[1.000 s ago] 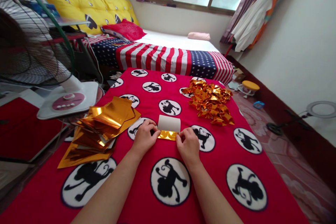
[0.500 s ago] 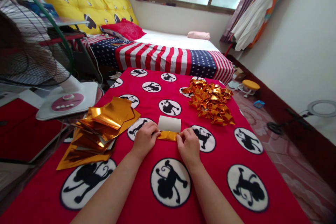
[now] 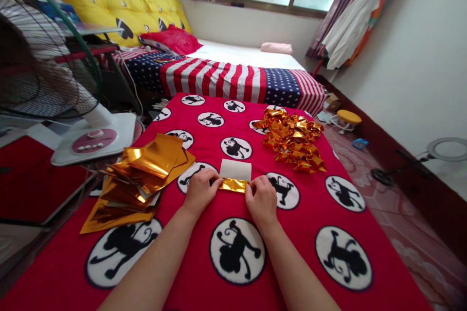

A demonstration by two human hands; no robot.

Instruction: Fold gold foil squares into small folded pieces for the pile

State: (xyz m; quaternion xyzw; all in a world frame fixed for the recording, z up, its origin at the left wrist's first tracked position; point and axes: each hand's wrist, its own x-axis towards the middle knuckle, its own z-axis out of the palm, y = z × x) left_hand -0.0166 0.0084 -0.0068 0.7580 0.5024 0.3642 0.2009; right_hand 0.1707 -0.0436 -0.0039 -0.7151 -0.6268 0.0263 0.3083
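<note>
A sheet of gold foil paper lies in front of me, its near edge folded over into a shiny gold strip and its pale back facing up beyond the fold. My left hand pinches the strip's left end. At the right end, my right hand pinches it between thumb and fingers. Left of my hands rests a loose stack of flat gold foil sheets. Farther off to the right is a heap of folded gold foil pieces.
The table is covered by a red cloth with black monkey prints in white circles. A white fan base stands at the left. Beyond the table is a bed; on the floor at right are a yellow stool and a ring light.
The gold strip now catches more light and looks flatter against the sheet. Both hands keep almost the same place at its ends.
</note>
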